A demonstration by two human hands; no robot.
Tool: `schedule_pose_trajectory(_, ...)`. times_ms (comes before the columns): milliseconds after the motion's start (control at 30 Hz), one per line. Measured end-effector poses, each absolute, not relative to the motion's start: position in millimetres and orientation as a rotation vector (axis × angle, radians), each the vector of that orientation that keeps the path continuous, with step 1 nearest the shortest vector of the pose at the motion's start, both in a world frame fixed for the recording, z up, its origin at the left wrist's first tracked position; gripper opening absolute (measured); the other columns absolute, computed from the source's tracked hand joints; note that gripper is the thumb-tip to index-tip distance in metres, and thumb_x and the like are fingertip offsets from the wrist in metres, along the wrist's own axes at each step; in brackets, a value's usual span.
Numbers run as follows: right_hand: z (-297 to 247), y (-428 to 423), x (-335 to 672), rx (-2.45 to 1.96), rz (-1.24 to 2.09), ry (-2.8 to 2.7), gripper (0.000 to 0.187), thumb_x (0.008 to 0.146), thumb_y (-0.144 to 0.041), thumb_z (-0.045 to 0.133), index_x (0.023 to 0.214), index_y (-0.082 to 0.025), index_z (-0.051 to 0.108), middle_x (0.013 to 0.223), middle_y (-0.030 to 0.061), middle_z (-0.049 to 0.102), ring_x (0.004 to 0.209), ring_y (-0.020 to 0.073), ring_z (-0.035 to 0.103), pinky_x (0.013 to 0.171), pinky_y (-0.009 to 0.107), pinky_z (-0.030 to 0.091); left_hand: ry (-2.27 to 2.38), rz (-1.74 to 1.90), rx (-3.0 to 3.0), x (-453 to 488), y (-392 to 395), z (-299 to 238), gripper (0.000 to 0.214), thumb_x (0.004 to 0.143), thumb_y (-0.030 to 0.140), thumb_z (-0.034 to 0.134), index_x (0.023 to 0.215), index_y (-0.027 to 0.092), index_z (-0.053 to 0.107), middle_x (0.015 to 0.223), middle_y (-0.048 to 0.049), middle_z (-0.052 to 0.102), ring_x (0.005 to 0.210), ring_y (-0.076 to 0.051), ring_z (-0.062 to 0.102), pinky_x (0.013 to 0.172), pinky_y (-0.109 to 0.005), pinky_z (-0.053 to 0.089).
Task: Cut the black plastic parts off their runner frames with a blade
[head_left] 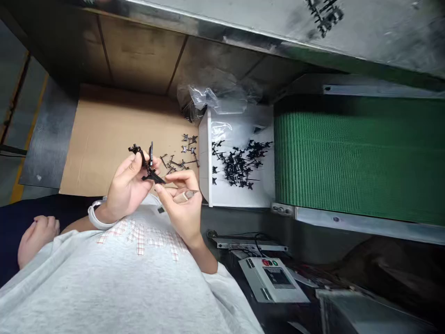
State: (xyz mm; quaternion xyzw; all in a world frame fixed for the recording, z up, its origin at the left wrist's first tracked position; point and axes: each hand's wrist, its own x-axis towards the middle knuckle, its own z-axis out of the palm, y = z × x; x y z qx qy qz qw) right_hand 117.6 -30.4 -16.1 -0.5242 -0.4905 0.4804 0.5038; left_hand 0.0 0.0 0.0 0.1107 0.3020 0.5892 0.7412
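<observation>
My left hand grips a branched black plastic part between thumb and fingers, above the near edge of the cardboard. My right hand is close beside it, with thumb and fingertips at the part's lower right end. Across the right palm lies a small tool with a beige handle; its kind is not clear. Loose black plastic parts rest on the cardboard sheet, just beyond my hands. To the right, a white box contains a heap of similar black parts.
Clear plastic bags hang over the box's far side. A green conveyor belt runs off to the right. Near it stands a control box with buttons. A metal ledge crosses the top. What looks like another person's hand is at lower left.
</observation>
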Motion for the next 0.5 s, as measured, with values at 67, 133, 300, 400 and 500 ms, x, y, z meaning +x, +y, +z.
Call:
schedule_pose_trajectory(67,-19,-33,119,-1.262,0.975,-1.216,0.018,0.083,-0.019,0.069,0.093,-0.024,0.054,0.081,-0.0063,0.059,0.042,0.0021,0.044,0.037,0.016,0.036,0.708,1.318,0.257,0,2,-3,0.022,0.094,0.021,0.059,0.075,0.016,0.069,0.077,-0.0001,0.068,0.083,-0.012,0.069,0.077,-0.023,0.055)
schedule_pose_trajectory(133,-23,-33,119,-1.232,0.772,-1.280,0.020,0.084,-0.017,0.068,0.097,-0.025,0.056,0.083,-0.0042,0.061,0.046,0.0041,0.048,0.039,0.017,0.039,0.732,1.316,0.277,-1,2,-5,0.021,0.093,0.022,0.061,0.074,0.016,0.069,0.076,-0.0002,0.067,0.088,-0.014,0.071,0.081,-0.026,0.055)
schedule_pose_trajectory(300,-34,-23,118,-1.069,0.225,-1.516,0.033,0.085,-0.007,0.066,0.110,-0.025,0.056,0.086,0.0008,0.066,0.053,0.0082,0.053,0.044,0.021,0.047,0.681,1.207,0.329,-2,-3,-8,0.019,0.077,0.029,0.081,0.073,0.015,0.068,0.073,0.0012,0.065,0.085,-0.015,0.070,0.083,-0.025,0.056)
schedule_pose_trajectory(400,-34,-16,116,-1.026,0.118,-1.564,0.033,0.085,-0.007,0.066,0.111,-0.025,0.057,0.089,0.0027,0.067,0.056,0.0094,0.056,0.048,0.022,0.048,0.603,1.175,0.342,-1,-4,-8,0.019,0.074,0.029,0.084,0.074,0.016,0.071,0.073,0.0008,0.067,0.080,-0.011,0.068,0.079,-0.019,0.056)
schedule_pose_trajectory(500,-31,-15,116,-1.053,0.241,-1.566,0.026,0.087,-0.010,0.065,0.106,-0.026,0.057,0.088,0.0003,0.062,0.053,0.0074,0.050,0.050,0.023,0.047,0.571,1.175,0.363,-1,-4,-8,0.017,0.074,0.028,0.084,0.074,0.016,0.072,0.075,0.0002,0.067,0.080,-0.011,0.069,0.075,-0.017,0.056)
